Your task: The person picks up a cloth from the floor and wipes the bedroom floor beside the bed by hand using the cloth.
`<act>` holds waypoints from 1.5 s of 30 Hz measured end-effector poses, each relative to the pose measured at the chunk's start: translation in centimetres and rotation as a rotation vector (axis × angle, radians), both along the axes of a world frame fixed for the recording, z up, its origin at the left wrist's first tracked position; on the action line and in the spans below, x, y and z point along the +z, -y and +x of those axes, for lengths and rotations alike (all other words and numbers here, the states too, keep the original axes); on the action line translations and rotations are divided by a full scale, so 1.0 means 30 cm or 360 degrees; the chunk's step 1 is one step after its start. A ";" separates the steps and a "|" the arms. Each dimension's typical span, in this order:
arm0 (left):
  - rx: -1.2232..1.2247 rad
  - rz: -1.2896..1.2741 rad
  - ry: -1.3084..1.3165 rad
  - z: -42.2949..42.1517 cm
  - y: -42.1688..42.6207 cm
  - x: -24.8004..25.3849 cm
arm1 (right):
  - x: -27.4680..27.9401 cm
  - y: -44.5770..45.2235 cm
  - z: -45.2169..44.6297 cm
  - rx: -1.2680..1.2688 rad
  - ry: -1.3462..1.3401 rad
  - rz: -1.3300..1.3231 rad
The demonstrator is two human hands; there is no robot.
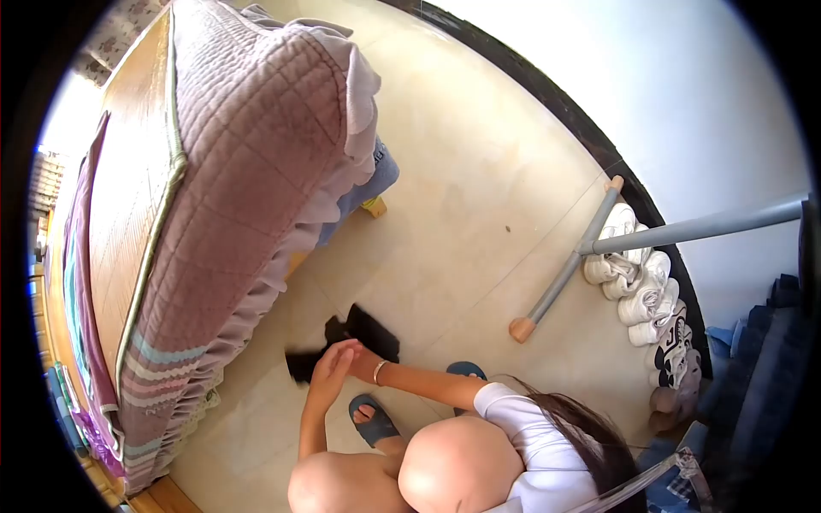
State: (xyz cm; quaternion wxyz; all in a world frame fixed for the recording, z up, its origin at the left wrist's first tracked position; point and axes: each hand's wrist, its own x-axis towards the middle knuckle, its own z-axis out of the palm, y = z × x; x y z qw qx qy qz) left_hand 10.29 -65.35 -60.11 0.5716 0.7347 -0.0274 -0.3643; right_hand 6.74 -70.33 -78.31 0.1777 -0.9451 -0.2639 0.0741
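Note:
My left hand (333, 359) reaches up from beside my knee, its fingers pressed together over a black cloth item (374, 332). Close against it is my right hand (364, 364), with a bracelet on the wrist. The right fingers are partly hidden by the left hand, but both hands appear closed on the cloth. Blurred at its edges, the black cloth spreads out to both sides of my hands, just above the tiled floor (445, 256). What exact kind of item it is cannot be made out.
A bed with a pink quilted cover (248, 154) stands at left. At right are a grey rack leg (560, 286), several white shoes (646, 291) along the wall, and hanging jeans (753, 385). My feet wear dark slippers (374, 419).

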 end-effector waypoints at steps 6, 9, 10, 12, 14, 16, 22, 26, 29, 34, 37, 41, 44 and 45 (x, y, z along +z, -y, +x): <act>-0.0013 -0.0021 0.0098 0.001 -0.026 0.130 | 0.350 0.436 0.109 -0.0433 0.0323 0.1185; 0.0182 -0.0039 0.0055 -0.008 -0.038 0.170 | 0.417 0.864 0.194 -0.0836 0.0495 0.1135; 0.0172 -0.0045 0.0044 -0.011 -0.039 0.163 | 0.451 0.998 0.207 -0.1032 0.0618 0.1059; 0.0265 -0.0103 -0.0073 -0.026 -0.041 0.147 | 0.403 1.280 0.214 -0.1351 0.0697 0.0591; 0.0211 -0.0082 -0.0131 -0.050 -0.054 0.107 | 0.223 1.492 0.137 -0.1697 0.0532 0.0114; 0.0164 -0.0048 -0.0182 -0.061 -0.064 0.094 | 0.076 1.536 0.073 -0.2067 0.0330 -0.0215; 0.0211 -0.0072 -0.0207 -0.048 -0.070 0.089 | 0.060 1.099 0.018 -0.1928 0.0624 -0.0391; 0.0313 -0.0093 -0.0248 -0.051 -0.058 0.080 | 0.111 0.685 -0.005 -0.1911 0.0444 -0.0223; 0.0277 -0.0114 -0.0296 -0.054 -0.064 0.069 | 0.122 0.372 -0.027 -0.1555 0.0222 -0.0021; 0.0261 -0.0139 -0.0277 -0.062 -0.077 0.058 | 0.083 0.039 -0.063 -0.0614 0.0258 0.0152; 0.0281 -0.0127 -0.0249 -0.055 -0.098 0.079 | 0.146 0.075 -0.030 -0.0321 0.0366 0.0746; 0.0414 -0.0106 -0.0140 -0.041 -0.144 0.101 | 0.334 0.473 0.050 -0.1048 0.0527 0.1150; 0.0529 -0.0042 -0.0137 -0.048 -0.162 0.091 | 0.306 0.884 0.066 -0.1865 0.0436 0.1546; 0.0548 -0.0053 -0.0174 -0.056 -0.165 0.077 | 0.325 1.010 0.086 -0.1950 0.0714 0.1354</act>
